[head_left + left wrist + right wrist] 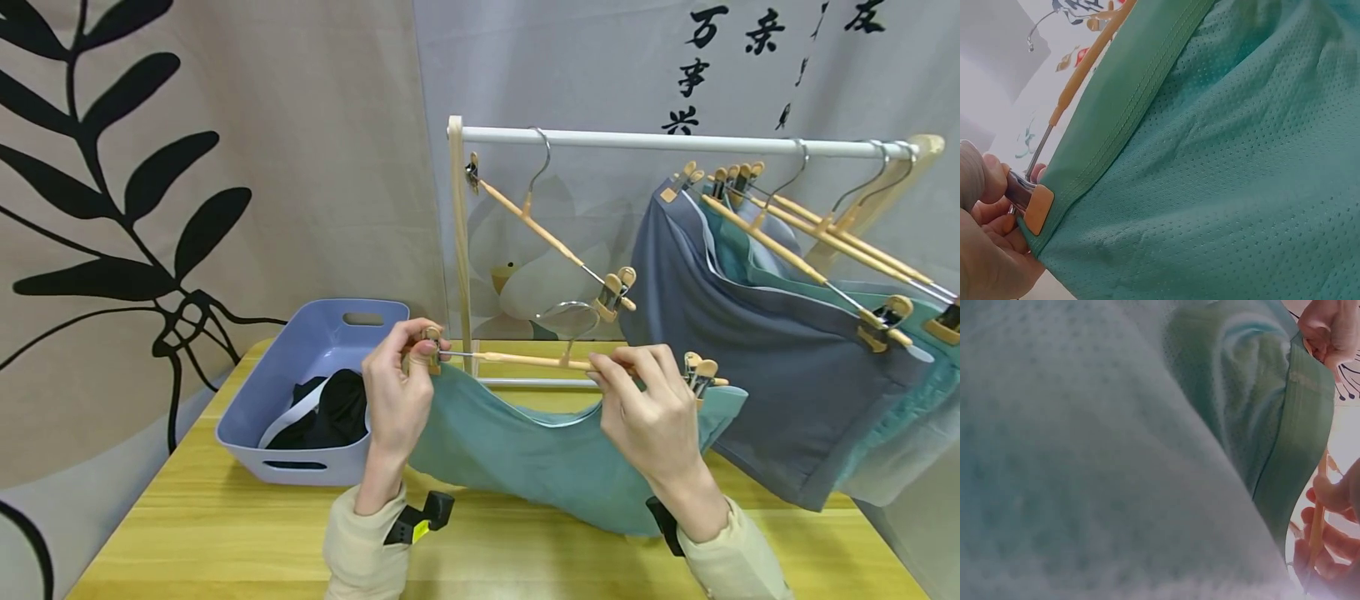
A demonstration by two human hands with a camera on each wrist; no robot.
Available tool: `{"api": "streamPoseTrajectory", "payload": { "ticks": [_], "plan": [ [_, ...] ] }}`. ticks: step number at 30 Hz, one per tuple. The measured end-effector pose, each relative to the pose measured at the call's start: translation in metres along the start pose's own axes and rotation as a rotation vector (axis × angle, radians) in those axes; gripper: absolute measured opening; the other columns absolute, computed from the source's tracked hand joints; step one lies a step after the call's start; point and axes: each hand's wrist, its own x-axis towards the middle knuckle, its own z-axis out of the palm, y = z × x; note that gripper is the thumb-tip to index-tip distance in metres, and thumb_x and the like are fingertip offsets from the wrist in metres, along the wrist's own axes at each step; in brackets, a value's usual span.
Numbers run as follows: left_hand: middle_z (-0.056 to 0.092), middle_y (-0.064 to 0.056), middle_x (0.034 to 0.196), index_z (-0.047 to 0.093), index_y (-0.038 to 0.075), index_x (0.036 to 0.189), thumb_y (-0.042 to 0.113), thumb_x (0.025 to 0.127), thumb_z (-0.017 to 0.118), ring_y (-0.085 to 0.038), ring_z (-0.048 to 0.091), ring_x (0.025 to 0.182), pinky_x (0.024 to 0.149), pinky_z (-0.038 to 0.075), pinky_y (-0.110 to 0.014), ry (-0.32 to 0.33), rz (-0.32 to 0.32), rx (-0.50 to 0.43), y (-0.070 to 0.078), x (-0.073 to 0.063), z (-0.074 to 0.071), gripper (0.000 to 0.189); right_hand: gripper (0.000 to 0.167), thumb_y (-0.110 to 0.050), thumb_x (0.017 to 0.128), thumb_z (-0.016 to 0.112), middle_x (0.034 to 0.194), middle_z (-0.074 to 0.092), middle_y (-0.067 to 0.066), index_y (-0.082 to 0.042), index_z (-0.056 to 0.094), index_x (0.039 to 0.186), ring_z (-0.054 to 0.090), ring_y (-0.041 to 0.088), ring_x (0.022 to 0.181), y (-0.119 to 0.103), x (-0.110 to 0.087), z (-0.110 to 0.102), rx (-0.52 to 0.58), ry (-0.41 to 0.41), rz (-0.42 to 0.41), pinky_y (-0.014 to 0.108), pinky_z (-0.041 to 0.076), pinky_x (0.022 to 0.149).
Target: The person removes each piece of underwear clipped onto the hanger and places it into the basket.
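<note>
A green garment (525, 450) with a stitched waistband hangs from a clip hanger (517, 358), held above the table. At the hanger's left end, my left hand (401, 392) pinches the clip (1038, 209), which sits over the garment's waistband corner. My right hand (648, 408) grips the hanger bar right of its hook, fingers curled round it, as the right wrist view also shows. The right-hand clip (701, 375) is at the garment's other top corner. Between the two clips the waistband sags. Cloth fills most of both wrist views.
A blue basket (247, 408) holding black and white cloth (341, 408) stands on the table (172, 533) at left. Behind, a white rail (660, 143) carries a bare clip hanger (547, 237) and, at right, several hangers with grey-blue shorts (750, 358) and other garments.
</note>
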Motion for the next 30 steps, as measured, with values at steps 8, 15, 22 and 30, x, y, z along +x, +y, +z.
{"api": "streamPoseTrajectory", "payload": {
  "ticks": [8, 15, 22, 30],
  "plan": [
    [0.068, -0.018, 0.073, 0.063, -0.007, 0.089, -0.004, 0.093, 0.052, -0.023, 0.066, 0.063, 0.055, 0.051, -0.017, 0.000, 0.021, 0.023, -0.0008, -0.0002, -0.0004, 0.013, 0.021, -0.013, 0.093, 0.059, 0.078, 0.063, 0.017, 0.001, 0.073, 0.085, 0.053, 0.032, 0.069, -0.0002, -0.0005, -0.0001, 0.006, -0.015, 0.007, 0.038, 0.045, 0.057],
    [0.067, -0.018, 0.073, 0.063, -0.007, 0.089, -0.003, 0.093, 0.051, -0.025, 0.066, 0.063, 0.055, 0.051, -0.016, -0.001, 0.032, 0.029, -0.0012, -0.0001, -0.0005, 0.013, 0.021, -0.013, 0.093, 0.059, 0.078, 0.062, 0.016, 0.000, 0.073, 0.086, 0.053, 0.031, 0.069, -0.0003, -0.0010, -0.0001, 0.001, -0.015, 0.005, 0.038, 0.045, 0.056],
    [0.068, -0.017, 0.072, 0.064, -0.007, 0.087, -0.002, 0.093, 0.052, -0.025, 0.066, 0.062, 0.056, 0.050, -0.016, 0.016, 0.072, 0.054, -0.0014, 0.0006, -0.0009, 0.014, 0.021, -0.013, 0.093, 0.059, 0.078, 0.063, 0.016, 0.000, 0.074, 0.086, 0.053, 0.031, 0.069, -0.0004, -0.0015, 0.0003, 0.004, -0.011, 0.002, 0.037, 0.045, 0.056],
    [0.068, -0.016, 0.072, 0.064, -0.007, 0.089, 0.001, 0.094, 0.054, -0.025, 0.066, 0.063, 0.059, 0.049, -0.015, -0.006, 0.095, 0.065, -0.0023, 0.0017, -0.0028, 0.014, 0.021, -0.013, 0.093, 0.059, 0.078, 0.063, 0.015, 0.000, 0.074, 0.086, 0.054, 0.030, 0.069, -0.0005, -0.0022, 0.0013, -0.001, -0.022, -0.003, 0.037, 0.046, 0.055]
  ]
}}
